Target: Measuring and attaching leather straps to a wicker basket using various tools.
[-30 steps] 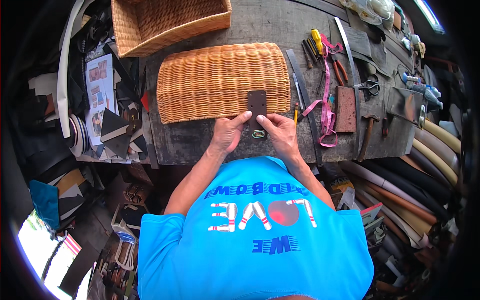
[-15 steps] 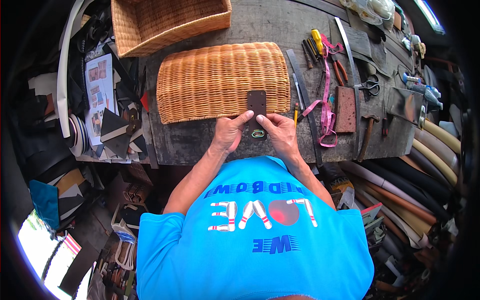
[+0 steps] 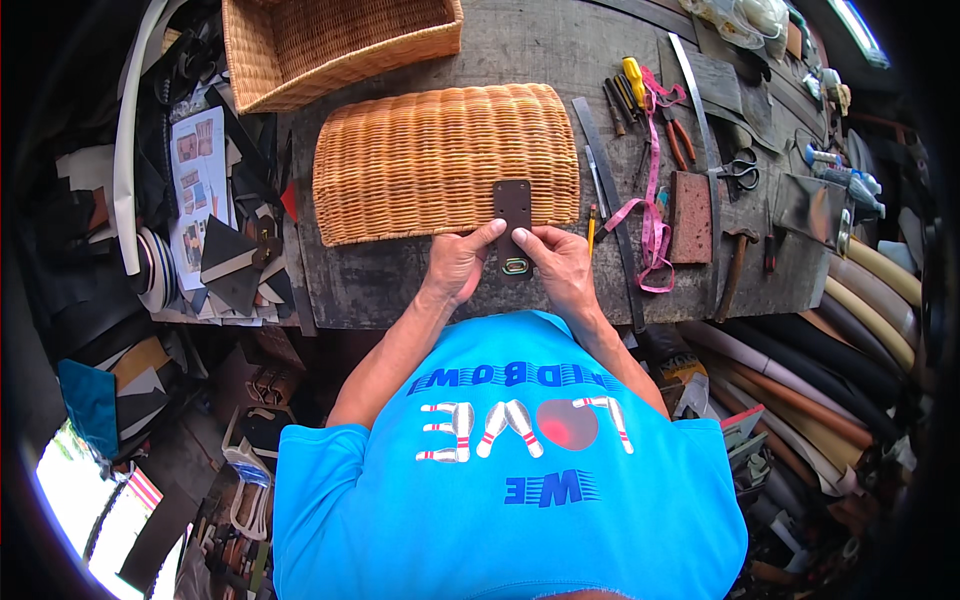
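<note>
A curved wicker lid (image 3: 430,150) lies on the worktable, its near edge toward me. Over that edge, right of its middle, sits a dark brown leather strap (image 3: 513,205) with small holes at the top and an oval metal ring fitting (image 3: 515,266) at its lower end. My left hand (image 3: 462,262) pinches the strap's left side, thumb on top. From the other side, my right hand (image 3: 557,262) holds it the same way, its thumb on the leather. The fingers beneath are partly hidden.
An open wicker basket (image 3: 345,55) stands behind the lid. To the right lie a pink tape measure (image 3: 655,225), a reddish brick (image 3: 691,218), a hammer (image 3: 737,265), scissors (image 3: 740,170), red-handled pliers (image 3: 680,140) and metal rulers (image 3: 697,120). Leather scraps and a printed sheet (image 3: 195,180) are at left.
</note>
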The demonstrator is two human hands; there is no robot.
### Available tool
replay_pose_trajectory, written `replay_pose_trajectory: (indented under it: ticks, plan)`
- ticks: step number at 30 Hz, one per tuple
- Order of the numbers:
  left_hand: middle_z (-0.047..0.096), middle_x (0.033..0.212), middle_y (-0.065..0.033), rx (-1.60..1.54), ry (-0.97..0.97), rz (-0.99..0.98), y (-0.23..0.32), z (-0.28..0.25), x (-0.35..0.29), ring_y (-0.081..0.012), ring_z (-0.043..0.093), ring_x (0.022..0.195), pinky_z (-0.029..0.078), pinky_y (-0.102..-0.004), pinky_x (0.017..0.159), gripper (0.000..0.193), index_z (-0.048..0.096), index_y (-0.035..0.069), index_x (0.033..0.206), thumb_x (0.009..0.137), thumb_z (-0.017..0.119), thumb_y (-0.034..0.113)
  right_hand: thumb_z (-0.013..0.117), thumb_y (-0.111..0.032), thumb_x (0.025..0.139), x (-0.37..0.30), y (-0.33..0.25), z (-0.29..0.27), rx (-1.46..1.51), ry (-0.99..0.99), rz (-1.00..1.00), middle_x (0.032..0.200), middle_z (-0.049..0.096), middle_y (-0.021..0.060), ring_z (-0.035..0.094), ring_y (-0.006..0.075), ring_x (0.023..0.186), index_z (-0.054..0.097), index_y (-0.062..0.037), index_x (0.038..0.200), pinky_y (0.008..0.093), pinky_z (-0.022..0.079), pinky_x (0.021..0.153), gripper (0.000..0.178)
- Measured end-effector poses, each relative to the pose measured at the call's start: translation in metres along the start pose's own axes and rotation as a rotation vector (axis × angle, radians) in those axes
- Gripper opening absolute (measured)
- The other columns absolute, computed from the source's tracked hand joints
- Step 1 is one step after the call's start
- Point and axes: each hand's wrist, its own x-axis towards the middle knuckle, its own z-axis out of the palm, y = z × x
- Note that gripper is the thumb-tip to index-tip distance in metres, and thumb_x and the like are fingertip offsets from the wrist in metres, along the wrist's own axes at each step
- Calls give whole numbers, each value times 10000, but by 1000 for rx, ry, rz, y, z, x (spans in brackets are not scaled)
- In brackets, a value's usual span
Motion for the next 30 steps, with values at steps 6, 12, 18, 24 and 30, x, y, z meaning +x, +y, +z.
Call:
replay_pose_trajectory:
  ticks: [6, 12, 18, 24, 30]
  plan:
    - [652, 1135, -70, 7, 11, -33, 2, -1, 0, -178, 625, 1042, 506, -322, 935, 349, 606, 13, 1183, 851, 709, -20, 696, -202, 927, -2, -5, 2, 9, 2, 5, 820, 710, 60, 626, 68, 702, 708, 64, 1017, 221, 512, 608, 281]
    - [655, 1116, -71, 13, 11, 85, -4, 2, 2, -177, 635, 1029, 528, -324, 910, 350, 609, 16, 1174, 841, 697, -44, 701, -209, 923, -1, -1, 2, 21, -1, 4, 807, 708, 59, 621, 67, 701, 713, 62, 996, 225, 513, 622, 280]
    - [644, 1136, -71, 4, 25, 104, -6, 4, 4, -180, 639, 1028, 532, -326, 923, 406, 575, 19, 1216, 832, 677, -65, 722, -226, 906, 3, 5, -1, 189, 16, 34, 945, 689, 52, 616, 76, 775, 651, 20, 1119, 232, 499, 659, 333]
    - [623, 1185, -71, 23, 8, 108, -6, 3, 2, -187, 622, 1075, 519, -334, 955, 431, 560, 28, 1239, 833, 660, -77, 728, -228, 894, 24, 5, 2, 548, -76, -13, 1104, 651, 55, 622, 139, 994, 564, -23, 1231, 297, 498, 859, 428]
    - [617, 1199, -67, 34, -1, 122, -12, -5, 6, -190, 604, 1111, 504, -342, 982, 452, 551, 29, 1261, 834, 652, -82, 734, -148, 877, 29, 14, 8, 611, -31, -28, 1107, 660, 68, 636, 165, 990, 587, -18, 1210, 318, 518, 868, 387]
